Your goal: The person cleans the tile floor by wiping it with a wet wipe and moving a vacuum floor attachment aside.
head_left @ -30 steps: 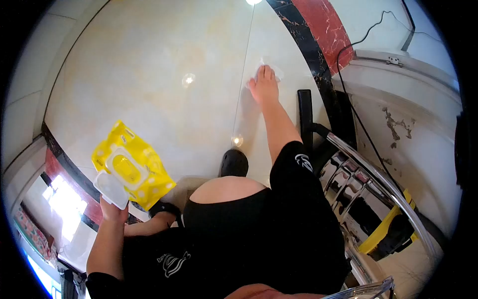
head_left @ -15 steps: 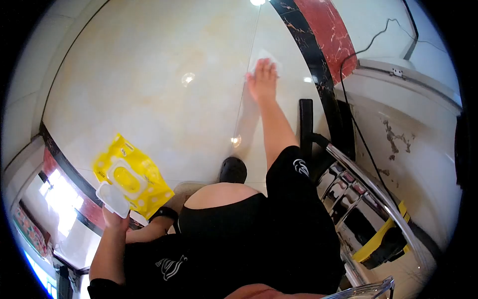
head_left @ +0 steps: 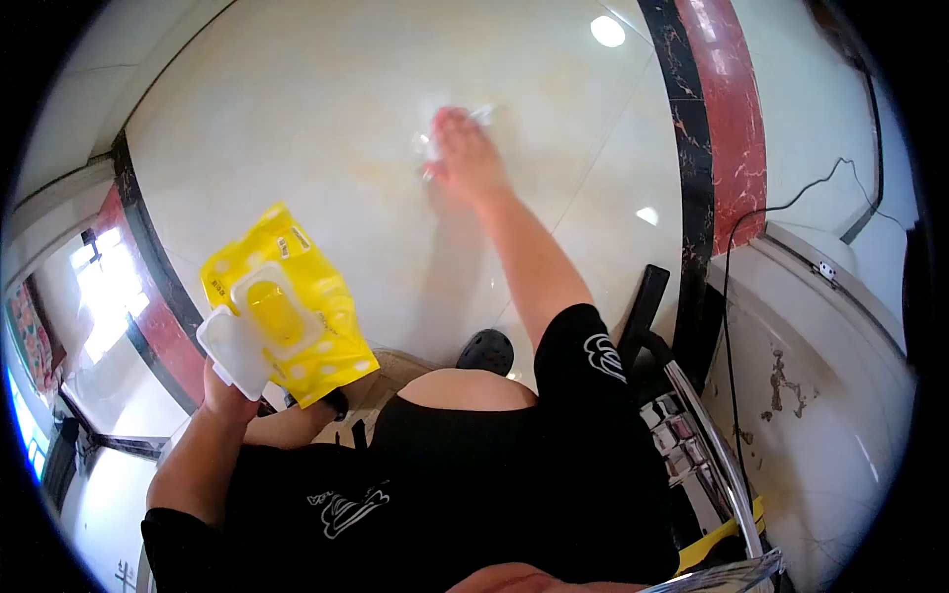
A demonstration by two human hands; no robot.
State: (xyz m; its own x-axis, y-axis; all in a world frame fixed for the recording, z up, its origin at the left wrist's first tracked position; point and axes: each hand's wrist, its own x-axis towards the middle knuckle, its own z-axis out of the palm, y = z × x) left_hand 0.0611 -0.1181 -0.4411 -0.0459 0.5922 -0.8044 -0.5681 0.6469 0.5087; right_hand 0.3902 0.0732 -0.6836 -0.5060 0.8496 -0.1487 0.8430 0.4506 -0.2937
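Note:
My left hand [head_left: 227, 398] grips the lower end of a yellow wet wipes pack [head_left: 333, 346] with pale dots. Its white plastic lid [head_left: 233, 348] is flipped up beside my fingers, and a yellow oval shows inside the white frame. Out in front, my right hand [head_left: 466, 153] lies over a crumpled white wet wipe [head_left: 481, 115] and presses it to the glossy floor [head_left: 326, 119]. Only the edges of the wipe stick out around the slightly blurred fingers.
On the right stand a chrome-framed chair [head_left: 707, 435] and its black foot bar [head_left: 645, 301]. A thin black cable [head_left: 729, 346] runs along the stained white wall [head_left: 830, 366]. Black and red marble borders [head_left: 692, 148] edge the floor. A black shoe [head_left: 485, 352] is below my right arm.
My right hand has slid left across the floor with the wipe. The view has shifted and turned a little; the pack stays in my left hand.

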